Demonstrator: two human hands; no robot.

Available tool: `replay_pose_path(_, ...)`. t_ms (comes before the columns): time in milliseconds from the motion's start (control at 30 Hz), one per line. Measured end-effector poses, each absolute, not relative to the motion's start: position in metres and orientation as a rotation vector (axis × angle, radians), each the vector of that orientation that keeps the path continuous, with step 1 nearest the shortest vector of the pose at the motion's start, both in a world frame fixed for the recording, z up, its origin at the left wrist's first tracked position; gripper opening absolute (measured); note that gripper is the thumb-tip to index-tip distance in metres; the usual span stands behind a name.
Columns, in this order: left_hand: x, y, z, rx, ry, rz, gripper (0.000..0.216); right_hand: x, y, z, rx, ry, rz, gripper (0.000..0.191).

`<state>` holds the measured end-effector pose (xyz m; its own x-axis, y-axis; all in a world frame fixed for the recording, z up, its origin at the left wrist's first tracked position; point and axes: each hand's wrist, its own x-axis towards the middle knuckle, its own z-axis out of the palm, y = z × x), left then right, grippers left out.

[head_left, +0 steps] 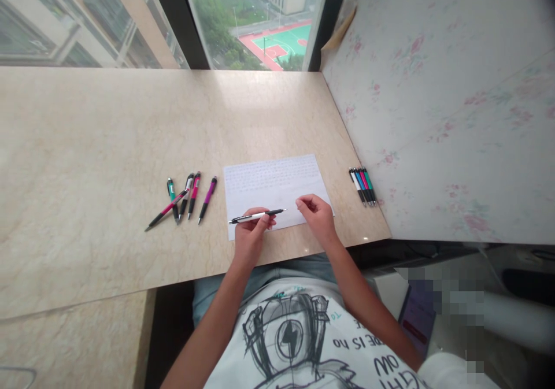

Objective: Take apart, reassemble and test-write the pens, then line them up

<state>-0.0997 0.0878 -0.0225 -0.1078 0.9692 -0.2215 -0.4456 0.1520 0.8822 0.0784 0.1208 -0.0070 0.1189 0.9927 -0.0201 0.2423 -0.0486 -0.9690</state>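
My left hand (251, 230) is closed round a black and white pen (256, 216), held level with its tip pointing right. It hovers over the lower edge of a white sheet of paper (277, 184) covered in faint handwriting. My right hand (315, 212) rests on the sheet's lower right part with its fingers curled, a short gap from the pen's tip. What the right fingers hold, if anything, is too small to make out.
Several coloured pens (186, 198) lie scattered left of the paper on the beige marble desk (108, 146). A tidy row of pens (363, 185) lies near the desk's right edge by the floral wall (442, 106). A window runs behind.
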Motion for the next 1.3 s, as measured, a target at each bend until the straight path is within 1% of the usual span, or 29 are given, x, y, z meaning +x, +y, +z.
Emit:
replay_pose_path(100, -0.100, 0.088, -0.022, 0.649, 1.071, 1.350, 0.023, 0.089, 0.136, -0.008, -1.529, -1.505, 0.809, 0.017)
replay_pose_path(167, -0.100, 0.088, -0.022, 0.641, 1.073, 1.352, 0.023, 0.093, 0.149, -0.009, -1.544, -1.657, 0.679, 0.018)
replay_pose_path(267, -0.100, 0.088, -0.022, 0.630, 1.072, 1.356, 0.023, 0.093, 0.166, -0.010, -1.565, -1.783, 0.566, 0.018)
replay_pose_path(333, -0.100, 0.088, -0.021, 0.620, 1.062, 1.363, 0.022, 0.088, 0.172, -0.012, -1.567, -1.820, 0.560, 0.017)
replay_pose_path(533, -0.100, 0.088, -0.021, 0.535, 0.998, 1.404, 0.020, 0.053, 0.177, -0.018, -1.407, -1.997, 0.688, 0.012)
replay_pose_path(700, -0.100, 0.087, -0.022, 0.540, 0.989, 1.422, 0.020, 0.024, 0.183, -0.017, -1.500, -2.144, 0.575, 0.010)
replay_pose_path(867, -0.099, 0.087, -0.021, 0.512, 0.980, 1.444, 0.020, 0.012, 0.187, -0.016, -1.622, -2.198, 0.507, 0.013)
replay_pose_path(1033, -0.101, 0.086, -0.020, 0.492, 0.973, 1.437, 0.022, 0.015, 0.187, -0.016, -1.613, -2.193, 0.544, 0.015)
replay_pose_path(1133, -0.104, 0.084, -0.016, 0.466, 0.977, 1.452, 0.023, 0.025, 0.183, -0.011, -1.558, -2.077, 0.620, 0.019)
replay_pose_path(1233, -0.108, 0.084, -0.011, 0.464, 1.009, 1.458, 0.025, 0.037, 0.172, -0.003, -1.466, -1.824, 0.802, 0.017)
replay_pose_path(1267, -0.109, 0.084, -0.010, 0.474, 1.020, 1.455, 0.026, 0.040, 0.168, -0.001, -1.427, -1.751, 0.893, 0.018)
replay_pose_path(1300, -0.110, 0.084, -0.009, 0.486, 1.028, 1.450, 0.026, 0.043, 0.163, 0.002, -1.391, -1.700, 0.989, 0.023)
